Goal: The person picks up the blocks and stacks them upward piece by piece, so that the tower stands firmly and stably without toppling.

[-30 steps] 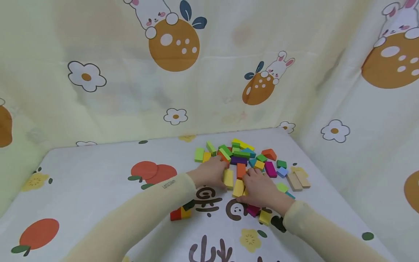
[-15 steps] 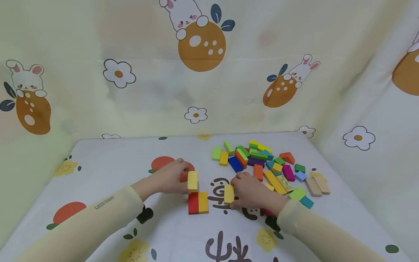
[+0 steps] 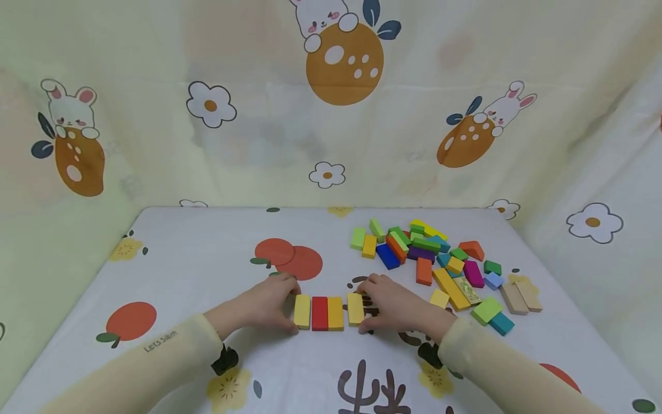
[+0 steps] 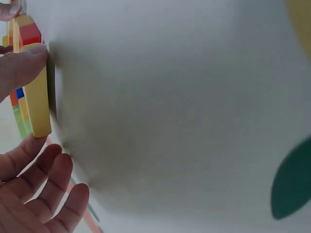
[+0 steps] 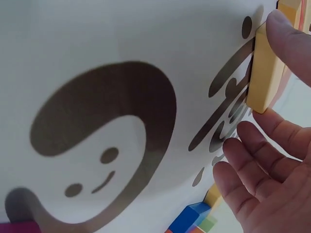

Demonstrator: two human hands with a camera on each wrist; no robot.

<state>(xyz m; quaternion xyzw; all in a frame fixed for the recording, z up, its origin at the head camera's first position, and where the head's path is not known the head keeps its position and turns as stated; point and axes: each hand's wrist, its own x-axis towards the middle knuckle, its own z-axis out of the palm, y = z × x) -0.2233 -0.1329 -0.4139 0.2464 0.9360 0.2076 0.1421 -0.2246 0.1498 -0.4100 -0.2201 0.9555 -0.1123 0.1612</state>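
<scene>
A red block [image 3: 319, 314] and a golden-yellow block [image 3: 335, 314] lie side by side on the table. Just left of the red one, with a slim gap, is a pale yellow block [image 3: 302, 312]. My left hand [image 3: 261, 305] pinches it by its two ends; the left wrist view shows thumb and index finger on that pale yellow block [image 4: 38, 97], the other fingers loose. A second pale yellow block [image 3: 355, 309] stands right of the golden one, slightly apart. My right hand [image 3: 398, 302] holds it between thumb and index finger, with this block [image 5: 265, 73] close in the right wrist view.
Behind and right of my right hand spreads a loose pile of coloured blocks, among them a blue block [image 3: 388, 256], an orange block [image 3: 424, 271] and plain wooden blocks [image 3: 514, 299]. A printed cloth [image 3: 196, 264] covers the table; a patterned curtain [image 3: 258, 144] hangs behind.
Both hands have left the pile, each bringing a pale yellow block leftward to the red and golden pair. The left hand's block came down beside the red one; the right's moved nearer the golden one.
</scene>
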